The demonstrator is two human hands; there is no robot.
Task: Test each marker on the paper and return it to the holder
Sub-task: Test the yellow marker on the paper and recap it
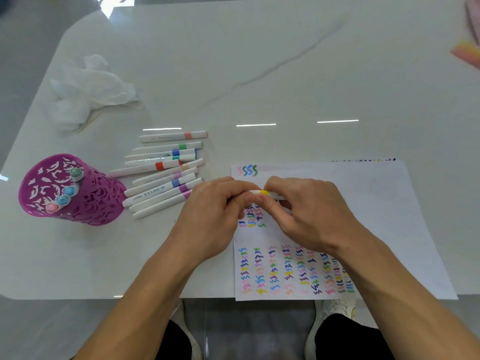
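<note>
The left hand (pixel 215 216) and right hand (pixel 309 216) are pinching the yellow marker (pixel 264 192) over the paper (pixel 376 203), grips closed on it. Four markers (pixel 68 190) are sitting in the holder (pixel 98 198), and many loose markers (pixel 161 175) are waiting on the bench (pixel 259 74).

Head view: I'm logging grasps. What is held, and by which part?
A yellow-banded marker: left hand pinches its cap end, right hand pinches the barrel beside the band.

Single head view, wide-angle, looking forward and down, close above hands (pixel 259 211) over worktop (pixel 259 74).
</note>
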